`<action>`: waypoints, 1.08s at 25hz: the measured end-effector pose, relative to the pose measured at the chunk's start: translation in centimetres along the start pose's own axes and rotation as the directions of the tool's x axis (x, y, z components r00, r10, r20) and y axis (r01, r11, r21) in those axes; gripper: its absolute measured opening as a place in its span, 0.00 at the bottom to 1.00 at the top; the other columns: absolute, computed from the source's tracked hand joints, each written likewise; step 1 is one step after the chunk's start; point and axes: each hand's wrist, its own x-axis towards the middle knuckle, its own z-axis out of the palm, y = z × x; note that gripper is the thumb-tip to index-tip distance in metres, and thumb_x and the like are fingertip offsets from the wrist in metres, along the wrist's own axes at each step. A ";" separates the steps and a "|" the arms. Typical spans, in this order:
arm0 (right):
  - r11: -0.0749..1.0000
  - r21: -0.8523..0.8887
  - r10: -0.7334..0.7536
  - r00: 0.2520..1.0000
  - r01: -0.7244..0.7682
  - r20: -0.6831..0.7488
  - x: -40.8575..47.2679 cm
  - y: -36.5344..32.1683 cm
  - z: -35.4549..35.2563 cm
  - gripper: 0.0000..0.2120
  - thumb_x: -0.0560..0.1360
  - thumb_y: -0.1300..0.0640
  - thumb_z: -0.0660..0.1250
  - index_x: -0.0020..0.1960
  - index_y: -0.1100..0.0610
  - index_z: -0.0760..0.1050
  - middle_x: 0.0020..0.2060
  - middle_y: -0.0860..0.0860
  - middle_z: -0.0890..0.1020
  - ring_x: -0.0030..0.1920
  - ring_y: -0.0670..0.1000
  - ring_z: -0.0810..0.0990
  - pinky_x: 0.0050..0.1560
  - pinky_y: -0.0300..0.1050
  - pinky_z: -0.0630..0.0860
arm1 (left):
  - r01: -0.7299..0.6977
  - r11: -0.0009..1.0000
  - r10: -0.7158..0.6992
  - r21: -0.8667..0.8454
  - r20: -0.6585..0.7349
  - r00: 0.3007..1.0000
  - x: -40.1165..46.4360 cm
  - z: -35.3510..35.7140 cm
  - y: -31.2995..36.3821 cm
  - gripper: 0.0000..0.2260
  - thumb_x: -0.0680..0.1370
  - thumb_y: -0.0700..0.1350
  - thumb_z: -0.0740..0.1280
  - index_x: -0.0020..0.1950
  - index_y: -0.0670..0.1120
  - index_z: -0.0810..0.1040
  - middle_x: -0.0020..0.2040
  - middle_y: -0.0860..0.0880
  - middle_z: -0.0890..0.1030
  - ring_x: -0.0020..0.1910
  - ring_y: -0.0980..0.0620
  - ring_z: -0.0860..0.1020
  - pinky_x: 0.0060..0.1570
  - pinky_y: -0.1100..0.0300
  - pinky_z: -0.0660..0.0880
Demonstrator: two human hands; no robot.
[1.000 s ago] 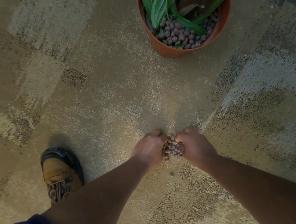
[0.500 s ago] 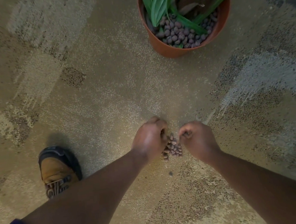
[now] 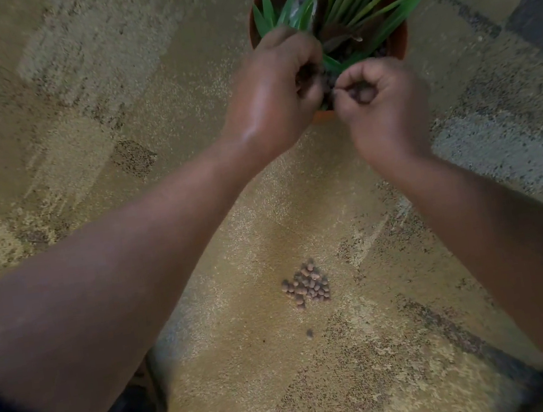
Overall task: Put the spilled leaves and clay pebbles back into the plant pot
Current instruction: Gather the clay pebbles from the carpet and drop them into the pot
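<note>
Both hands are holding clay pebbles over the plant pot (image 3: 398, 40).
The left hand (image 3: 277, 91) and right hand (image 3: 381, 105) are curling their fingers around pebbles; a small pile of pebbles (image 3: 306, 286) is lying on the carpet (image 3: 114, 122) nearby.

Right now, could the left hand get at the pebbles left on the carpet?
Probably yes. The pebbles lie bare on the carpet, nothing over them, but the left hand is at the pot, fingers curled, likely around pebbles, and must empty first.
</note>
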 end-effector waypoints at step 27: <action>0.840 -0.324 0.542 0.641 -0.435 0.543 -22.2 9.6 5.1 0.21 0.71 0.61 0.77 0.58 0.54 0.70 0.46 0.49 0.80 0.44 0.47 0.81 0.32 0.33 0.74 | 0.314 0.930 -0.362 0.192 0.623 0.693 -24.3 8.9 -4.0 0.23 0.75 0.47 0.75 0.68 0.50 0.72 0.64 0.50 0.77 0.54 0.49 0.83 0.52 0.59 0.82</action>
